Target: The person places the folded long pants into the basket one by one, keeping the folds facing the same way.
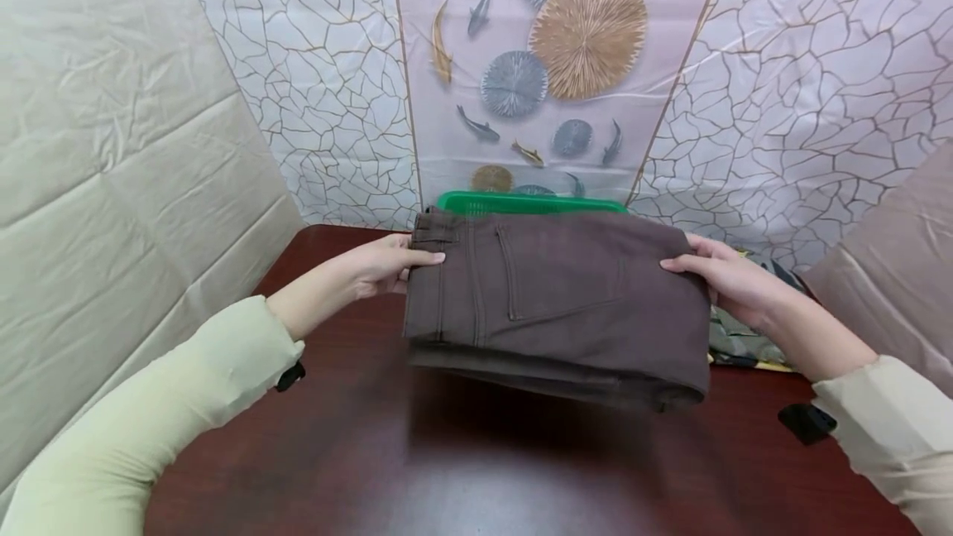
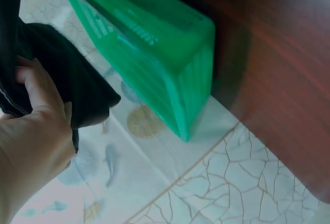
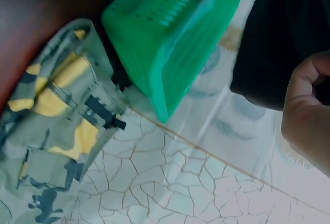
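A folded pair of dark brown trousers [image 1: 554,300] is held in the air above the dark wooden table [image 1: 447,470]. My left hand [image 1: 387,263] grips the waistband end, thumb on top. At the other end my right hand [image 1: 718,275] grips the fold. In the left wrist view the left hand [image 2: 33,131] clutches the dark cloth [image 2: 67,79]. The right hand [image 3: 309,110] shows beside the dark cloth [image 3: 278,43] in the right wrist view.
A green plastic basket [image 1: 529,203] stands behind the trousers at the table's far edge, also seen as the basket [image 2: 149,43] and the basket [image 3: 175,33]. A camouflage garment [image 3: 56,126] lies at the right of it. Patterned sheets back the table.
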The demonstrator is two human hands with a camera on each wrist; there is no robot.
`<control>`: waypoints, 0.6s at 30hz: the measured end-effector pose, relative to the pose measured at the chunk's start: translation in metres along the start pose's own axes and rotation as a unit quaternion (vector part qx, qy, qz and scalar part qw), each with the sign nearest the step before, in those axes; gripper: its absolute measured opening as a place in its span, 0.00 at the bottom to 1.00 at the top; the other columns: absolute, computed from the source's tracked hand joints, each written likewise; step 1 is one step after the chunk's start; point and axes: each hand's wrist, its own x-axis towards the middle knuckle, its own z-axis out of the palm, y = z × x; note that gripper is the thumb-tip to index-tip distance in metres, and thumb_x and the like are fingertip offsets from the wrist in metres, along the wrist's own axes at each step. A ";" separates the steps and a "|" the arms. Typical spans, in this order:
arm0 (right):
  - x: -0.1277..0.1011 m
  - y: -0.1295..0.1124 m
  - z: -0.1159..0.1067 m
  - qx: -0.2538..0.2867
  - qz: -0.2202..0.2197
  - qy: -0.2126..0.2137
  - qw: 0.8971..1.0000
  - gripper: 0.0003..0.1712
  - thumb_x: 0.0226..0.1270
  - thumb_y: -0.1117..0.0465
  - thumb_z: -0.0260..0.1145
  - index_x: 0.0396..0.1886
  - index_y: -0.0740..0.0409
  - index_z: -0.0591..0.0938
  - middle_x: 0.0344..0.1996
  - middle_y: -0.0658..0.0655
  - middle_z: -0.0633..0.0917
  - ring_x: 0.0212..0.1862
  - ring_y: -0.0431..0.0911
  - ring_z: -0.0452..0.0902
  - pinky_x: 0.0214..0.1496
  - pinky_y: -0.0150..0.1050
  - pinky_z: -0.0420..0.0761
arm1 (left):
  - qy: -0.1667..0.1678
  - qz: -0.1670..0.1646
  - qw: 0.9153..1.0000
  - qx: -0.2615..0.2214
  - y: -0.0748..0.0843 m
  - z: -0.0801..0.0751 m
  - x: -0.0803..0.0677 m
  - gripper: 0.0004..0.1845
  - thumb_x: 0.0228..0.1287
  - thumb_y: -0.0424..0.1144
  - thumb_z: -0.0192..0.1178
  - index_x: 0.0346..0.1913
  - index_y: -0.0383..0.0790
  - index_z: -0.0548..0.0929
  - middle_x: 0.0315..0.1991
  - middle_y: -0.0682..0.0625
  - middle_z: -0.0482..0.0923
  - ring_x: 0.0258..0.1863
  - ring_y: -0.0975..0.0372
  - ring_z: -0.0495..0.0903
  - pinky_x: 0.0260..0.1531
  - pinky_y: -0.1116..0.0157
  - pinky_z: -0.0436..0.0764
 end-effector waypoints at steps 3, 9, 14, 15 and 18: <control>0.008 -0.007 -0.006 -0.004 -0.009 -0.009 1.000 0.16 0.75 0.60 0.50 0.59 0.45 0.63 0.38 0.38 0.82 0.37 0.36 0.81 0.38 0.36 0.82 | 0.010 -0.008 1.000 0.001 0.009 -0.003 0.007 0.43 0.70 0.39 0.52 0.75 0.41 0.34 0.50 0.49 0.73 0.31 0.69 0.79 0.53 0.61 0.78; 0.028 -0.014 -0.016 -0.028 -0.012 -0.022 0.999 0.29 0.75 0.57 0.50 0.71 0.53 0.54 0.42 0.36 0.80 0.41 0.34 0.81 0.42 0.36 0.82 | 0.024 -0.016 1.000 -0.001 0.019 -0.005 0.027 0.41 0.71 0.38 0.51 0.76 0.44 0.36 0.50 0.47 0.75 0.36 0.65 0.79 0.49 0.64 0.80; 0.044 -0.010 -0.021 -0.056 -0.008 -0.021 0.998 0.38 0.76 0.55 0.47 0.76 0.56 0.41 0.62 0.58 0.69 0.43 0.30 0.77 0.47 0.34 0.80 | 0.045 -0.021 0.999 0.009 0.024 -0.003 0.050 0.37 0.71 0.37 0.50 0.76 0.46 0.43 0.68 0.41 0.63 0.59 0.52 0.74 0.58 0.58 0.75; 0.048 -0.009 -0.021 -0.059 -0.007 -0.019 0.998 0.38 0.77 0.54 0.46 0.76 0.55 0.39 0.65 0.63 0.65 0.42 0.29 0.77 0.47 0.34 0.80 | 0.053 -0.023 0.998 0.010 0.024 -0.003 0.055 0.38 0.71 0.36 0.51 0.76 0.48 0.42 0.69 0.42 0.61 0.62 0.51 0.71 0.59 0.57 0.74; 0.060 -0.003 -0.021 -0.069 -0.006 -0.012 0.998 0.38 0.77 0.55 0.44 0.76 0.53 0.36 0.69 0.72 0.55 0.42 0.30 0.76 0.47 0.36 0.80 | 0.066 -0.014 0.998 -0.003 0.023 -0.005 0.070 0.36 0.70 0.34 0.51 0.75 0.50 0.47 0.70 0.42 0.60 0.65 0.49 0.68 0.60 0.54 0.73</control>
